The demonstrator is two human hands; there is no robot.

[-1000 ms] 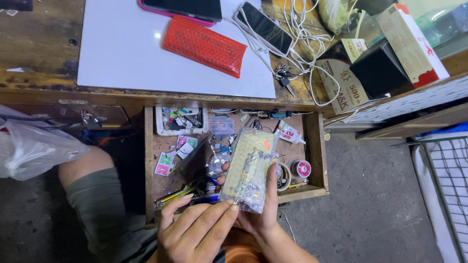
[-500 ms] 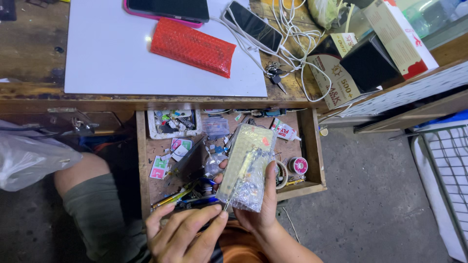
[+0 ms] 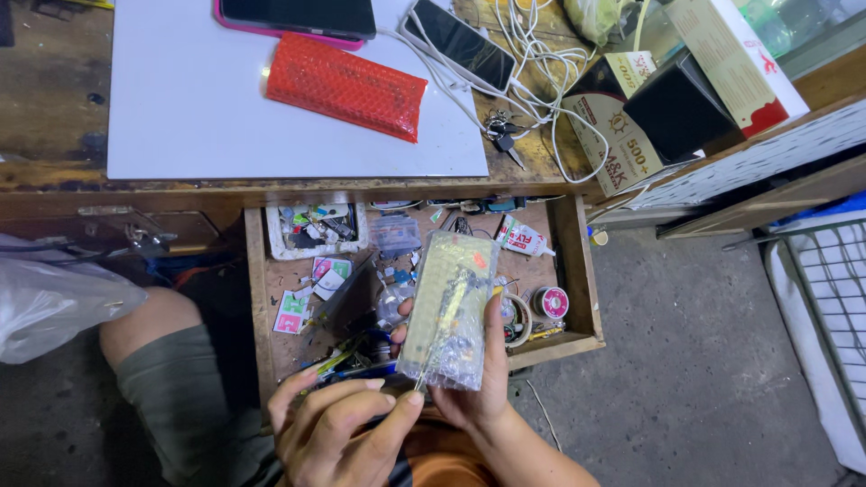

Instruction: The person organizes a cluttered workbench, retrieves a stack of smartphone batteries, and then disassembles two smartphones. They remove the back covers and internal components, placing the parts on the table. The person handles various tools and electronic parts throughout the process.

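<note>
My right hand (image 3: 475, 390) holds a flat rectangular part wrapped in clear bubble wrap (image 3: 449, 307), upright over an open wooden drawer (image 3: 578, 298). My left hand (image 3: 338, 431) is just below and left of it, with thumb and fingertips at the packet's lower left corner. Whether those fingers pinch the wrap or only touch it is unclear. The drawer holds several small parts, cards and tools.
Above the drawer is a wooden desk with a white mat (image 3: 189, 99), a red bubble-wrap pouch (image 3: 345, 86), two phones (image 3: 298, 15) (image 3: 460, 42), tangled white cables (image 3: 532, 63), keys (image 3: 499, 135) and boxes (image 3: 681, 104). A plastic bag (image 3: 54, 302) hangs left beside my knee (image 3: 149, 329).
The view has drifted slightly. My left hand has come closer to the packet's lower corner. The packet stays in my right hand.
</note>
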